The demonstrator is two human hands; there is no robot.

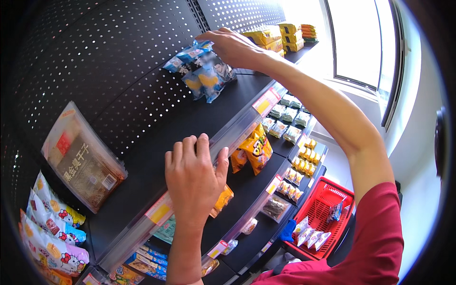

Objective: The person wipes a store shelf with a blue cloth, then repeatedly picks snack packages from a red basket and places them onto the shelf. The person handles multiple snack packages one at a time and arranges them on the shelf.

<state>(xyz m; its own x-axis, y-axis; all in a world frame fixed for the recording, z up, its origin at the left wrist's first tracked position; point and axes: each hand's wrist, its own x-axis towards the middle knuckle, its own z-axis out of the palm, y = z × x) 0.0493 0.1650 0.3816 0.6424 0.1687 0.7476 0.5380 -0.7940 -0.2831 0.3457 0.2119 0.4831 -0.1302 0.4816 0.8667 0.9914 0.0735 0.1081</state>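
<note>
My right hand [229,48] reaches to the far part of the upper shelf, its fingers over the top of several blue snack bags [210,80] standing against the pegboard. The thumb is hidden, so whether it grips a bag is unclear. My left hand [192,174] lies palm down at the clear plastic front rail [235,124] of the same shelf, thumb spread and nothing visible in it. To its left, a large flat food pouch [89,160] with a clear top leans on the back panel. Orange snack bags [258,148] stand on the shelf below.
Hello Kitty snack bags [58,235] stand at lower left. Yellow packs [292,37] are stacked at the far shelf end. Lower tiers hold small packets [288,114] and boxes. A red shopping basket [322,199] with a few packets sits low right, near a window [356,42].
</note>
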